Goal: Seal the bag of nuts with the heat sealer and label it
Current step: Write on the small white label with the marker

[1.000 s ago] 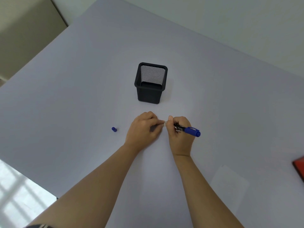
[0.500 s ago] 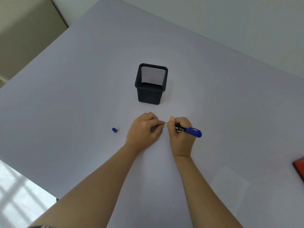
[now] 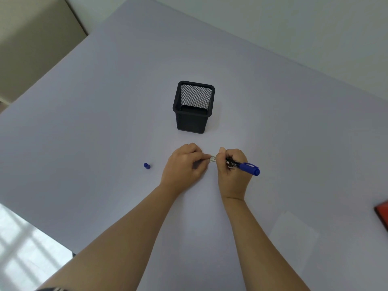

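Head view — pale lilac table point(image 3: 105, 122), off-white wall point(image 3: 294, 28).

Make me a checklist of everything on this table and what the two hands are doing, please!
Surface: pale purple table, smooth, mostly bare.
Job's things: small label pinched between both hands; blue marker uncapped, in the right hand; blue cap lying apart to the left. Bag of nuts and heat sealer: nothing seen.
Clutter: black mesh pen holder, upright, looks empty; clear sheet lying flat; red object at the right edge, mostly cut off.
Hands: left hand and right hand both closed on the label.
Cables: nothing seen.
Surroundings: light wall beyond the table, bright floor at lower left.
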Tool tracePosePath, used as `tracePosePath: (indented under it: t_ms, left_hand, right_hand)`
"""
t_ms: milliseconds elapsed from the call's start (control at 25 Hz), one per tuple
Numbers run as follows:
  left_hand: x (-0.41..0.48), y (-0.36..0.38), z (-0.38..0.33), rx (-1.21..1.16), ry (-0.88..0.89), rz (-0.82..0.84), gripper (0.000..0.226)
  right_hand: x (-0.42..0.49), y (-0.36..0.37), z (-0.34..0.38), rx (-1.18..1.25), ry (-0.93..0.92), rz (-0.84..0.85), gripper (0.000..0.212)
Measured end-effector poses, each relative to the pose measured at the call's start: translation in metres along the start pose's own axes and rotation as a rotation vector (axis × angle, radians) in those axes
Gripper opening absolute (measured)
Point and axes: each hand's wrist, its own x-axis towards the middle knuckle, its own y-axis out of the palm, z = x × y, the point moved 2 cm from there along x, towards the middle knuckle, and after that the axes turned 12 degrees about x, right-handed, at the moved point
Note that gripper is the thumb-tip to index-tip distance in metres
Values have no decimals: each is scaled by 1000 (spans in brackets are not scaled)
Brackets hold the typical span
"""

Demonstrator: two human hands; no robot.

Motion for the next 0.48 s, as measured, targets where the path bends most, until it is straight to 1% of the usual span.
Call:
tracePosePath:
  t_ms: [80,280,400,480]
  left_hand:
    - [0,0,1,-3,-3,-4,25]
    - [0,2,3,16,-6,5,13]
    - [0,1,2,15,-2,5,15]
    - [0,1,1,7,-1,5,21]
  right_hand:
    - [0,1,0,7,9,-8,30]
    - [-1,1,2,-7,-27,41,28]
    - [-1,0,3,12,-9,40,29]
    - [-1,0,2,14,-1,20,30]
